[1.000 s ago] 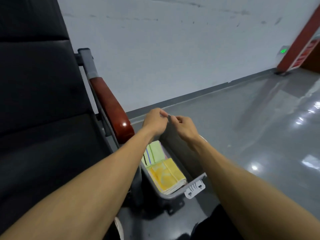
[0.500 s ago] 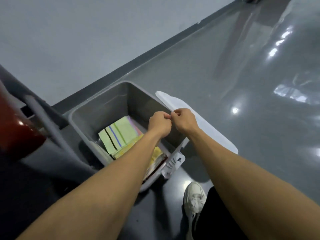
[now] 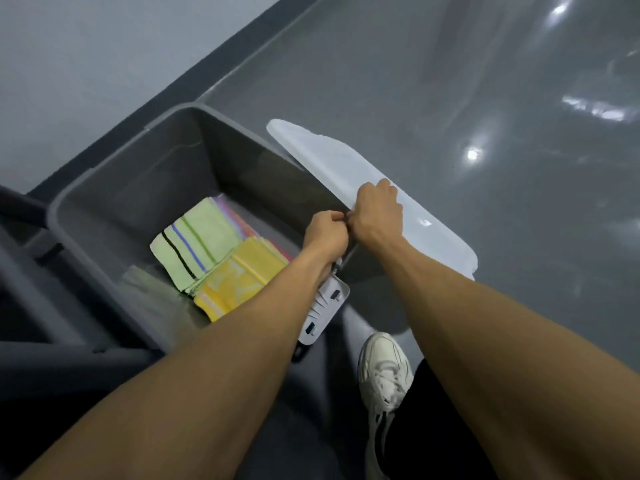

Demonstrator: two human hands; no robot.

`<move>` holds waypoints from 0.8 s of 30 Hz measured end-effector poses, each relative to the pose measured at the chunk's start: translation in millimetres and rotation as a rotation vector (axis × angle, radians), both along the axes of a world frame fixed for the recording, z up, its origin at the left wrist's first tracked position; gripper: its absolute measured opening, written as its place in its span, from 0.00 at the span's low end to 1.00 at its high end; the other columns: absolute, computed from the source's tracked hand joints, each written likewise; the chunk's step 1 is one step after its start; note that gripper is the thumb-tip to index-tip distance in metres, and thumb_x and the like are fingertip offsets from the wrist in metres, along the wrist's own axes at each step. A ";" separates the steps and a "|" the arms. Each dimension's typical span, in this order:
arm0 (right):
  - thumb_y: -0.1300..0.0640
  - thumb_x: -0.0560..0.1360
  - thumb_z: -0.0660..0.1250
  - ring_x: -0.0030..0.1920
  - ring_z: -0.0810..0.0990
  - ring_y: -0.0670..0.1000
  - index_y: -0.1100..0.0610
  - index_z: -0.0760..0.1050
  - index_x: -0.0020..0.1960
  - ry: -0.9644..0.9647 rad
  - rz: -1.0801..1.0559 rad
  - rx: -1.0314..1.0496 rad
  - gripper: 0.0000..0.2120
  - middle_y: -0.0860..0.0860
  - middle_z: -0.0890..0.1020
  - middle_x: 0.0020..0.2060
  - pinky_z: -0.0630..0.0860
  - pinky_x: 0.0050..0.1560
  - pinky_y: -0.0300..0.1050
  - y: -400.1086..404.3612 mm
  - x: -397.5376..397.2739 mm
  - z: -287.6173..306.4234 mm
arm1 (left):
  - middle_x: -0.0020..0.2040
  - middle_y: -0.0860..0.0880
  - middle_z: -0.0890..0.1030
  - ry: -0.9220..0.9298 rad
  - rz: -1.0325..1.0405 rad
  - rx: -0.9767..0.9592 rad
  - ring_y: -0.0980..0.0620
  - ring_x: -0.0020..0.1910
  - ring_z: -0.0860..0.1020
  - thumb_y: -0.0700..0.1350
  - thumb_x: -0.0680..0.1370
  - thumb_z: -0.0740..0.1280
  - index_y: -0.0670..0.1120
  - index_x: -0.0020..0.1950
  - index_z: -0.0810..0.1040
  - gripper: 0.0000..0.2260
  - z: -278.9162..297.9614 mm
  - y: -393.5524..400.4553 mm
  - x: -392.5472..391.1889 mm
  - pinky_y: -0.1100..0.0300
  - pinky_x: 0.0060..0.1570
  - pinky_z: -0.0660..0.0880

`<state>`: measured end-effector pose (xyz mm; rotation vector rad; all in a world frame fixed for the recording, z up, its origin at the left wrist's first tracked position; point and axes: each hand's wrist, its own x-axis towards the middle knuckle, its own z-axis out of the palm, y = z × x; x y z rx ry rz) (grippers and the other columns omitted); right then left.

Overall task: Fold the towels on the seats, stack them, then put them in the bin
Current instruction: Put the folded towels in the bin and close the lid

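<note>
Since the moment before, your view has dropped lower over the bin [image 3: 114, 216], and your right hand [image 3: 375, 213] has moved onto the white lid [image 3: 433, 233]. Both hands are curled tight at the bin's near wall: the left hand [image 3: 325, 233] grips the rim, and the right seems to pinch the lid's edge, probably to swing it shut. Folded towels, a green striped towel [image 3: 188, 244] and a yellow towel [image 3: 239, 278], already lie stacked inside.

One grey plastic bin [image 3: 114, 202]; two folded towels showing on top, one green striped [image 3: 194, 247], one yellow patterned [image 3: 239, 282]; one translucent white lid [image 3: 346, 168]; two hands; one white sneaker [image 3: 384, 372].
</note>
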<state>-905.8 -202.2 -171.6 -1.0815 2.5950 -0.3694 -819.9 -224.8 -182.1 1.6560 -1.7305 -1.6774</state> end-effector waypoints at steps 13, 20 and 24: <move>0.63 0.80 0.59 0.58 0.70 0.56 0.60 0.72 0.56 0.129 0.178 -0.268 0.07 0.56 0.71 0.56 0.68 0.48 0.48 -27.7 90.5 79.8 | 0.51 0.43 0.84 0.331 0.474 0.107 0.47 0.48 0.83 0.42 0.81 0.67 0.36 0.54 0.79 0.09 91.2 -37.0 54.3 0.55 0.47 0.81; 0.63 0.79 0.60 0.56 0.70 0.57 0.60 0.71 0.54 0.028 0.332 -0.336 0.05 0.56 0.71 0.55 0.65 0.45 0.48 -53.3 178.5 92.2 | 0.52 0.42 0.84 0.261 0.595 0.018 0.48 0.48 0.82 0.36 0.79 0.65 0.35 0.57 0.79 0.08 105.6 -67.2 147.6 0.56 0.43 0.81; 0.57 0.80 0.61 0.55 0.71 0.56 0.61 0.74 0.55 -0.094 0.460 -0.346 0.08 0.55 0.72 0.54 0.71 0.45 0.50 -66.0 216.2 79.6 | 0.54 0.42 0.83 0.177 0.699 0.005 0.47 0.49 0.80 0.37 0.81 0.63 0.37 0.59 0.78 0.09 90.7 -81.8 197.3 0.55 0.47 0.79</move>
